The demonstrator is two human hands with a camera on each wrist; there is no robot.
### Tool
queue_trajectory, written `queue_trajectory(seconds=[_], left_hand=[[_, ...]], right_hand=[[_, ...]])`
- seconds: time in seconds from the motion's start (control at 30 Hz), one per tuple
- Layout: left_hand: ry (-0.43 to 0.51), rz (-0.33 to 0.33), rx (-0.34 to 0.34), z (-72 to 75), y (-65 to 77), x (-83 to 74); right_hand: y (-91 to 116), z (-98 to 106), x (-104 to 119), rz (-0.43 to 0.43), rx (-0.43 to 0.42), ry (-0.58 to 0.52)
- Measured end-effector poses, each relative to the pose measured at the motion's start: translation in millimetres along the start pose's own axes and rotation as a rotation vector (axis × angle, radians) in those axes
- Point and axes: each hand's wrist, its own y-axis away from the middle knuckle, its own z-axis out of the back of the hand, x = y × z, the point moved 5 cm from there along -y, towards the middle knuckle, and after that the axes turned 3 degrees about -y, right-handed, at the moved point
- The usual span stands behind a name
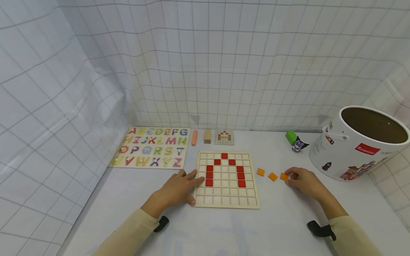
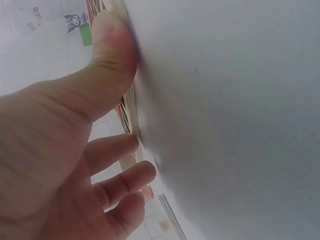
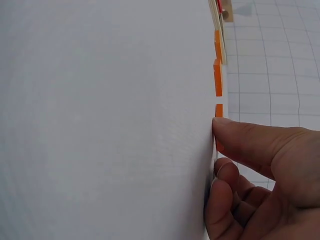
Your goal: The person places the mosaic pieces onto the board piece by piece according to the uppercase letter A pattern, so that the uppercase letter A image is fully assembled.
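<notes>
A square wooden grid board (image 1: 225, 200) lies flat on the table, with several red tiles (image 1: 209, 175) set in its squares as an arch. My left hand (image 1: 179, 188) rests on the board's left edge, fingers spread. In the left wrist view, its thumb (image 2: 112, 55) touches the board's side. To the right of the board, my right hand (image 1: 304, 182) pinches an orange square tile (image 1: 283, 176) at the table surface; the thumb (image 3: 240, 135) covers part of it in the right wrist view. Two more orange tiles (image 1: 273, 176) lie between that hand and the board.
A wooden alphabet puzzle (image 1: 150, 147) lies at back left. Behind the board are an orange stick (image 1: 194, 138), a wooden block (image 1: 207, 136) and a small pattern card (image 1: 224, 142). A green block (image 1: 291, 137), a cartoon figure (image 1: 298, 145) and a white bucket (image 1: 333, 156) stand at right.
</notes>
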Motion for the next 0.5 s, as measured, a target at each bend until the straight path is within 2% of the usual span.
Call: queue_trajectory(seconds=[0.23,0.5], left_hand=[[0.011,-0.009,-0.007,1.2,0.3,-1.9],[0.006,-0.008,-0.001,3.2,2.6,-5.0]], right_hand=[[2,3,-1,0.028,0.004,-0.002],[2,10,1,0.011,0.047,-0.151]])
